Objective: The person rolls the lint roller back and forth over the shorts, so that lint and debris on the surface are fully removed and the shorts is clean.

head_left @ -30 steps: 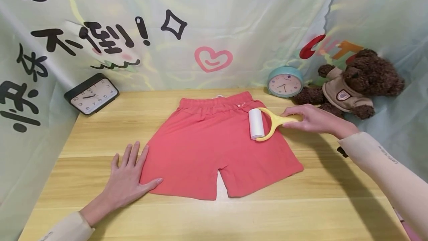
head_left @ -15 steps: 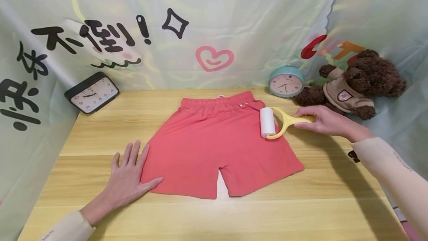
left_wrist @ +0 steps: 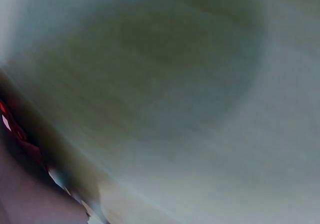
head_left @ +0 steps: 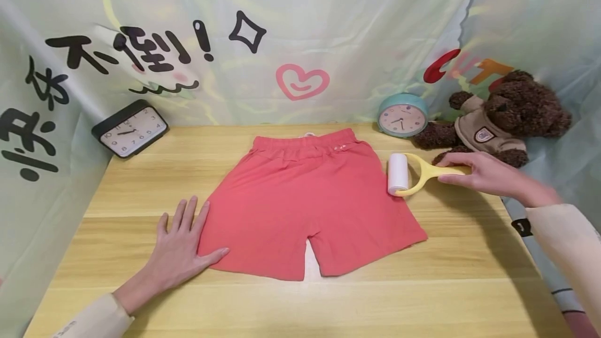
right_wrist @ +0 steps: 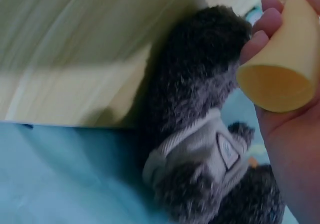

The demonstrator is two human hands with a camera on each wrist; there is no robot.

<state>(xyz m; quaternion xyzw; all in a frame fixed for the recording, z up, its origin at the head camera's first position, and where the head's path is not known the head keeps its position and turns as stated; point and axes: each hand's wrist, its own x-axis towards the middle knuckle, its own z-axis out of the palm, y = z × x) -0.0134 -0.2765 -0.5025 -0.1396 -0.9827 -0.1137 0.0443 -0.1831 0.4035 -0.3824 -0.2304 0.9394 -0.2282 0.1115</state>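
Red shorts [head_left: 300, 202] lie spread on the wooden table, waistband toward the back wall. My left hand [head_left: 180, 246] lies flat with fingers spread at the shorts' left edge, its thumb on the lower left leg. In my right hand [head_left: 488, 173] I grip the yellow handle of a lint roller [head_left: 398, 173]. Its white roll overlaps the right edge of the shorts in the head view. The right wrist view shows the hollow end of the handle [right_wrist: 277, 83] with fingers curled round it. The left wrist view is mostly a blurred surface.
A brown teddy bear [head_left: 493, 124] in a beige top sits at the back right, close behind my right hand. Beside it stands a round teal clock [head_left: 402, 116]. A black-framed clock [head_left: 131, 129] is at the back left. Printed cloth [head_left: 328, 25] surrounds the wooden table [head_left: 328, 306].
My right hand has moved right with the lint roller, taking the roll from the upper right of the shorts out to their right edge. My left hand has stayed in place.
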